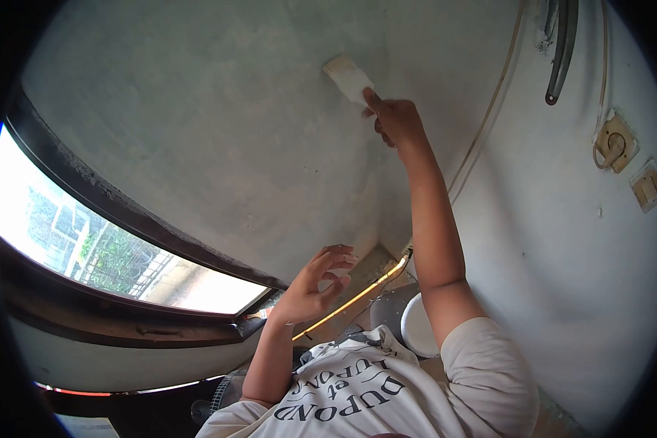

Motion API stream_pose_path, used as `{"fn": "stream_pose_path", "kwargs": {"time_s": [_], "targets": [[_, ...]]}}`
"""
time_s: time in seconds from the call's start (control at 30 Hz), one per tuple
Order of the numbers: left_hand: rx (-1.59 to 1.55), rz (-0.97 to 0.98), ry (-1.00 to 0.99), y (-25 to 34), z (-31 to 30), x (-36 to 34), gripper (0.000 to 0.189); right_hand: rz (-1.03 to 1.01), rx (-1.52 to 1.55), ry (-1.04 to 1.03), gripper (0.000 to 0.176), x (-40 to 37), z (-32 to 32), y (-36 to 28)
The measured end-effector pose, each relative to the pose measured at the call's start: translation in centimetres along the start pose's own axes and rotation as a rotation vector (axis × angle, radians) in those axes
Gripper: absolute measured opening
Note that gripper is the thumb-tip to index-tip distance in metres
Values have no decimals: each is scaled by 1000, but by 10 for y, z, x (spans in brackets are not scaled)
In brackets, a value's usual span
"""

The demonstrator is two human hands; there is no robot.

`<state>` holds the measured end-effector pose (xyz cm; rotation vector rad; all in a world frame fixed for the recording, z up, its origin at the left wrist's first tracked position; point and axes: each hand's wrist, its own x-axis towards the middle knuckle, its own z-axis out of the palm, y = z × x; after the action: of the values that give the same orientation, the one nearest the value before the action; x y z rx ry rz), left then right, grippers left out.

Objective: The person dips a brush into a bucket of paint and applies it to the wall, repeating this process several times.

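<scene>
My right hand (398, 123) is raised on an outstretched arm, its fingers closed on the handle of a wide, flat brush (349, 77). The whitish head of the brush lies against the greenish-grey wall (226, 124), close to the corner with the paler wall on the right. Lower down, near the middle of the view, my left hand (318, 282) hangs in the air with curved, parted fingers and nothing in it.
A dark-framed window (117, 252) runs along the left. A yellow tube or pole (354, 298) slants below my left hand, beside a white round container (420, 327). On the right wall are a hanging cable (490, 102), a socket with a plug (616, 144) and a switch (646, 187).
</scene>
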<state>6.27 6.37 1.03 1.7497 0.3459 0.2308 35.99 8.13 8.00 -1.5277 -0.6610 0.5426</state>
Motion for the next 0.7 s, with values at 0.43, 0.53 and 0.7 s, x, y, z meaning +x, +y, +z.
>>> {"fn": "stream_pose_path", "kwargs": {"time_s": [0.43, 0.53, 0.7], "targets": [[-31, -24, 36, -19, -4, -10, 44, 622, -143, -112, 57, -43, 29, 283], [-41, -33, 36, -21, -1, -10, 40, 545, -290, -58, 56, -25, 21, 273], [-57, -47, 35, -24, 0, -7, 35, 275, -317, 37, 53, -11, -4, 118]]}}
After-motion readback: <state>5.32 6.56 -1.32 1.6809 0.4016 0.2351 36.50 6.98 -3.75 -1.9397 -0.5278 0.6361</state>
